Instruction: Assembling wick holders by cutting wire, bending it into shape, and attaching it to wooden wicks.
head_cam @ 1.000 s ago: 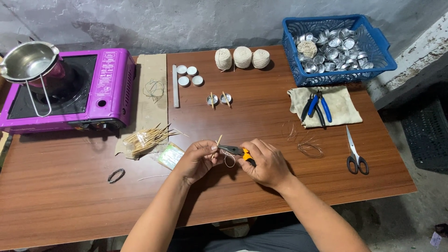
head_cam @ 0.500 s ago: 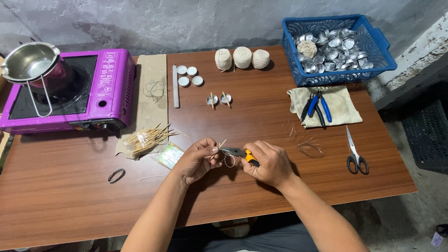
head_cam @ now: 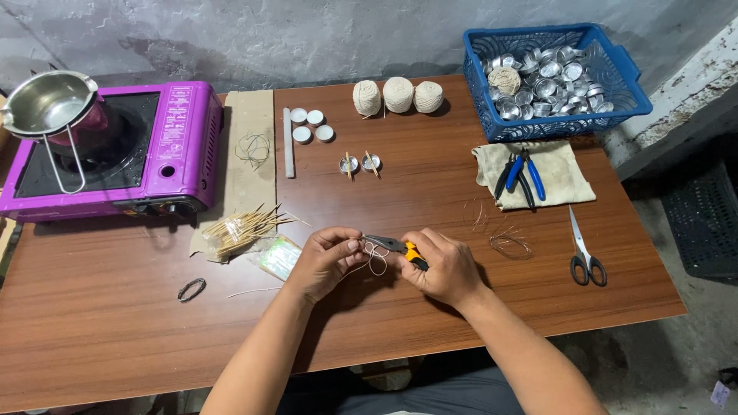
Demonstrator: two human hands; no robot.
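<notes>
- Wick (head_cam: 375, 260): thin pale string, looped, held just above the table (head_cam: 115, 338) near its front edge, between both hands.
- Left hand (head_cam: 327, 261): fingers pinched shut on the wick.
- Right hand (head_cam: 442, 265): fist closed round the pliers (head_cam: 393, 246); whether their tips grip the wick cannot be told.
- Sticks (head_cam: 242, 228) lie near, to the left.
- Scissors (head_cam: 586, 250) lie well apart, right.

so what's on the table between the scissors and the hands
In the head view, a loose coil of thin wire lies on the table between the scissors and the right hand.
</notes>
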